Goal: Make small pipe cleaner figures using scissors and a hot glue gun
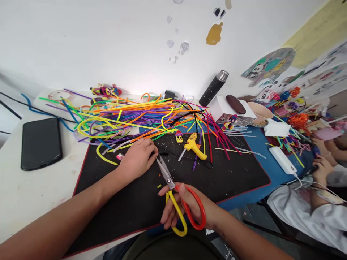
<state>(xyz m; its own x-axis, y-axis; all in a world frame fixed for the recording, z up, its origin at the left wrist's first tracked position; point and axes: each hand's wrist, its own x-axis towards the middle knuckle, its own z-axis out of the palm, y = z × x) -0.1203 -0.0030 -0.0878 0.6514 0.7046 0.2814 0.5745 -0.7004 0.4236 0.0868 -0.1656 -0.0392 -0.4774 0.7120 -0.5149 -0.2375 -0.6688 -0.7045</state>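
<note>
My right hand (187, 202) holds scissors (169, 182) with one red and one yellow handle, its fingers in the loops. The blades point up and left, slightly apart, their tips near the fingertips of my left hand (139, 155). That hand is closed in a pinch above the black mat (114, 213); what it pinches is hidden. A short black piece (163, 154) shows just right of its fingertips. A yellow glue gun (195, 146) lies to the right, with a small yellow and purple figure head (179, 136) beside it.
A large pile of coloured pipe cleaners (130, 117) spans the back of the mat. Left lies a dark tablet (41, 143). A black thermos (214, 87) and a white box (233, 110) stand at the wall. A co-worker's hand (322, 168) is at far right, past a white power strip (282, 160).
</note>
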